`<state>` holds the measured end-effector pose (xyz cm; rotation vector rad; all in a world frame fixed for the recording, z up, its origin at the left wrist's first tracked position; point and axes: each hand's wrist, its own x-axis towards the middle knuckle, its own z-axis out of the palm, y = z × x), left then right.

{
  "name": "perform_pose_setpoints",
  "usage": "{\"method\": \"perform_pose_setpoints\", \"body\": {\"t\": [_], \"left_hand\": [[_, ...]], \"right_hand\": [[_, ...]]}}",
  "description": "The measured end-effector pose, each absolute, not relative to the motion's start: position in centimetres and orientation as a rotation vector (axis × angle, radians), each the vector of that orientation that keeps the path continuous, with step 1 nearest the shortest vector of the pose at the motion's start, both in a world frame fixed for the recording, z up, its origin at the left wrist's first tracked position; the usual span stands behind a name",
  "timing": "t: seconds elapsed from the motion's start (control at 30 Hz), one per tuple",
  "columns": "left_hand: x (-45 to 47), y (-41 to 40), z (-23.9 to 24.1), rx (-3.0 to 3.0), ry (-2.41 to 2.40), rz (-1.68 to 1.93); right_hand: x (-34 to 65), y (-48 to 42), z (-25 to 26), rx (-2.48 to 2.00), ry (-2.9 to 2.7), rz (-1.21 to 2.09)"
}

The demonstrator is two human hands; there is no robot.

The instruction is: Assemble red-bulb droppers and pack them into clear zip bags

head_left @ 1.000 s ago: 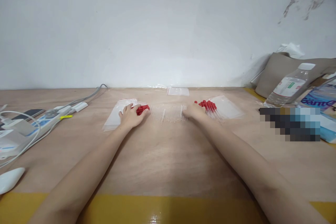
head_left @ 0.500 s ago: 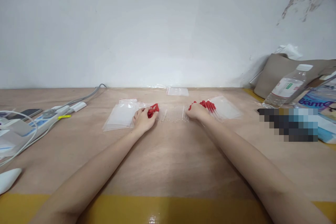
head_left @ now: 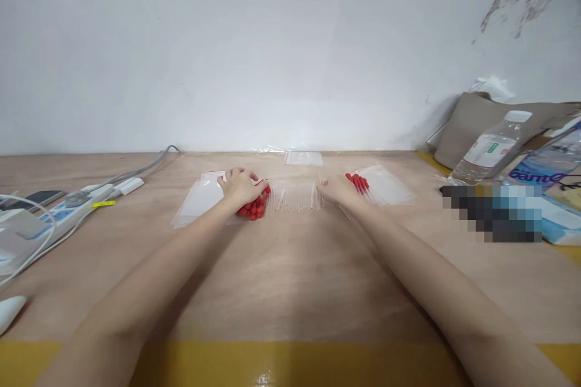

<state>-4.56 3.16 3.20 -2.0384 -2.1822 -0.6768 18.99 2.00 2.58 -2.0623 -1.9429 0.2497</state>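
Observation:
A heap of red bulb-shaped ends lies under and beside my left hand, whose fingers are spread and whose thumb side touches the red pieces. A row of thin clear tubes lies on the table between my hands. At the right end of that row, the fingers of my right hand are drawn together; whatever they hold is too small or hidden to make out. Behind the right hand sits another bunch of red-ended clear tubes. Clear plastic bags lie on the left and right.
A small clear bag lies near the wall. On the left are a power strip with cables and a phone. On the right stand a water bottle, a grey-brown bag and a blue packet.
My left hand has lifted off and spread its fingers, uncovering the heap of red ends beneath. Red ends seen at my right hand's fingers before no longer show there.

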Motion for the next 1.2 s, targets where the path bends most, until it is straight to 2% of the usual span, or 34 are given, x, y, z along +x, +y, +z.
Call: {"method": "perform_pose_setpoints", "body": {"t": [0.17,0.27,0.4,0.53,0.67,0.8,0.97,1.2], "left_hand": [[-2.8,5.2,3.0,-2.029,-2.187,-0.478],[-2.4,5.7,2.6,-2.014,-2.170,-0.522],[-2.7,4.9,3.0,-2.081,-2.084,-0.857],[-2.7,1.5,2.8,-2.439,-1.688,-1.244],[-2.5,-2.6,0.4,-2.766,-1.362,-1.107],[-2.6,-3.7,-1.9,-2.810,-1.227,-1.078],[-2.8,-2.2,-2.3,-2.706,-1.220,-1.029],[-2.9,-2.7,-1.7,-2.647,-1.312,-0.760]], "right_hand": [[19.6,-0.3,2.3,-1.678,-1.988,0.178],[20.0,-1.2,0.8,-1.407,-1.983,0.146],[20.4,-1.9,-1.6,-1.179,-2.043,-0.049],[20.5,-2.7,-2.8,-1.050,-2.035,-0.093],[20.4,-3.5,-2.8,-1.002,-2.092,-0.025],[20.2,-3.9,-2.6,-0.931,-2.201,0.016],[20.2,-3.9,-2.7,-0.914,-2.246,0.007],[20.3,-3.7,-2.8,-0.928,-2.268,0.011]]}}
